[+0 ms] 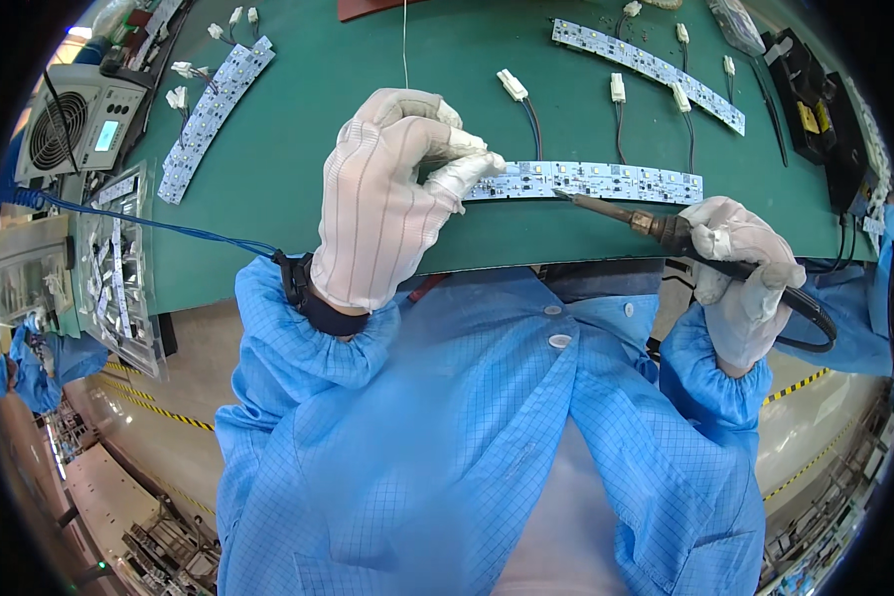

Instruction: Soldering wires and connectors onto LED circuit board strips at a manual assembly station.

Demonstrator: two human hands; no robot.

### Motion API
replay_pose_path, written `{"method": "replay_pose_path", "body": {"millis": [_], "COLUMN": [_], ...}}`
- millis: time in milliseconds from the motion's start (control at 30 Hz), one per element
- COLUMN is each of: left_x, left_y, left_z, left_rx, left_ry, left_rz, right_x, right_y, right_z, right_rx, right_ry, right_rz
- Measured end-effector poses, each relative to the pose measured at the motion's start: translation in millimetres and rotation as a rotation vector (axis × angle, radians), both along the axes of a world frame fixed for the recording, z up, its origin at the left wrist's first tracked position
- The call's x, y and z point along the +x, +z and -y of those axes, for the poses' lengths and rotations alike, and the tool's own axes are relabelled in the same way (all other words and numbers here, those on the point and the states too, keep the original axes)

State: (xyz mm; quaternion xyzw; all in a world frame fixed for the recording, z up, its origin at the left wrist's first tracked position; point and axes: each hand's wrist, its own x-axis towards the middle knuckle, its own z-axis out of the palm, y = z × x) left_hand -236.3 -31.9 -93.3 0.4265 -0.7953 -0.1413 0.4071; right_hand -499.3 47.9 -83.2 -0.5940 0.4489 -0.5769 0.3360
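My right hand (745,263), in a white glove, grips a soldering iron (656,223) like a pen. Its tip meets or hovers just over the lower edge of a curved white LED circuit board (616,182). Three white plugs on dark leads stand out from that board's far side. My left hand (382,199), in a striped white glove with a black wrist strap, is closed in a pinch over the board's left end. A thin solder wire (405,45) comes from the far edge into this hand; its end is hidden at the fingertips.
Similar LED boards with plugs lie at the far left (214,119) and far right (651,65) of the green mat (368,50). A soldering station (79,119) and a clear bag of boards (114,268) sit left. Black holders (815,109) stand right. A blue cord (159,226) crosses the mat.
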Motion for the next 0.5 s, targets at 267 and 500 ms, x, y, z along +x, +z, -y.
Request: {"method": "replay_pose_path", "body": {"millis": [267, 500], "left_x": [-1.6, 0.0], "left_y": [-2.9, -4.0], "left_z": [1.6, 2.4], "left_rx": [-0.038, -0.052], "left_ry": [-0.064, -0.096], "left_rz": [-0.008, -0.026], "right_x": [5.1, 7.8], "right_y": [-0.7, 2.9], "right_z": [4.0, 1.8], "right_rx": [0.002, 0.046], "right_ry": [-0.069, 0.001], "right_rz": [-0.093, -0.080]}}
